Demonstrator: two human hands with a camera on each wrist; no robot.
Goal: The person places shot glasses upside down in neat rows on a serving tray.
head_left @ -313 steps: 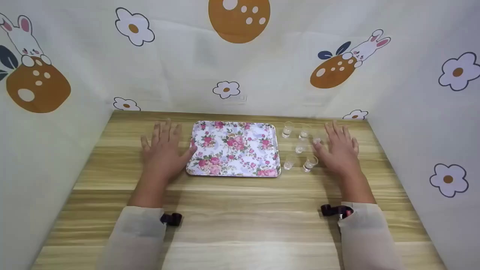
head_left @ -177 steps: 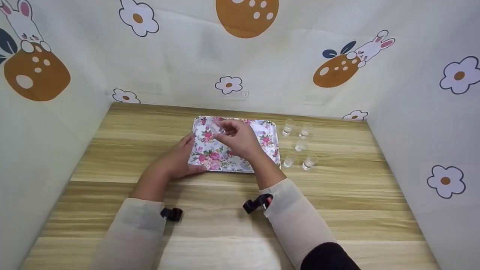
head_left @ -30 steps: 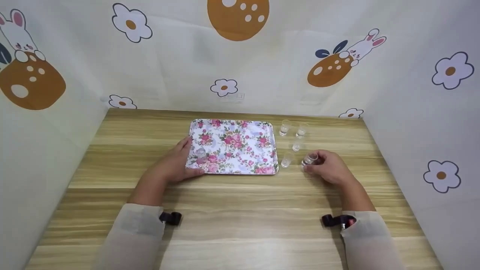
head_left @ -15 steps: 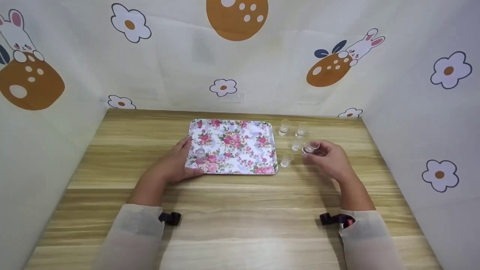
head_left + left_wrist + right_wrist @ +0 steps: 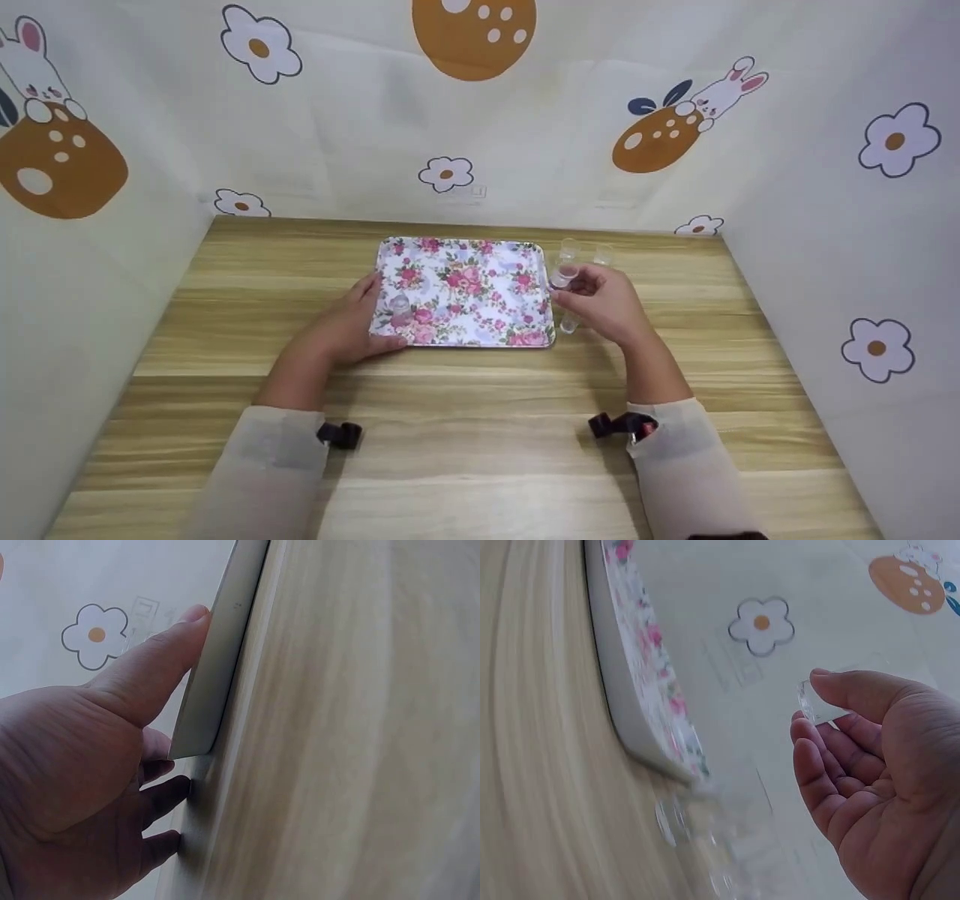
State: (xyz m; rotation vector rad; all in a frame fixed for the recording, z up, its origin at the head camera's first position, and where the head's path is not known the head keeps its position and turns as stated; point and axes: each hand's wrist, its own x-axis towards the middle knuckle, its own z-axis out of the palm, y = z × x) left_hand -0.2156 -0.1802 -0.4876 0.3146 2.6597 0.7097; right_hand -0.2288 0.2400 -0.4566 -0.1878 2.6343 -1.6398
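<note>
My right hand (image 5: 606, 306) pinches a small clear shot glass (image 5: 562, 277) between thumb and fingers, near the right edge of the floral tray (image 5: 480, 319). In the right wrist view the held glass (image 5: 829, 706) lies tilted between thumb and fingertips. My left hand (image 5: 346, 324) rests at the tray's near left corner. Its thumb touches the near side, and the fingers lie along the left side. In the left wrist view the thumb (image 5: 161, 664) presses against the tray's pale outer wall (image 5: 217, 682). Another clear shot glass (image 5: 402, 306) stands on the tray's left part.
Right of the tray stand more clear glasses: one at the back (image 5: 568, 247), one beside it (image 5: 603, 255), and one nearer glass (image 5: 569, 324) partly behind the right hand. The wood-grain table (image 5: 480, 420) meets a patterned cloth wall (image 5: 337, 150) at the back.
The right hand gripped the nearest right-hand glass, lifted it and carried it left toward the tray. Earlier, it brought another glass onto the tray. The left hand moved to the tray's corner and stays there.
</note>
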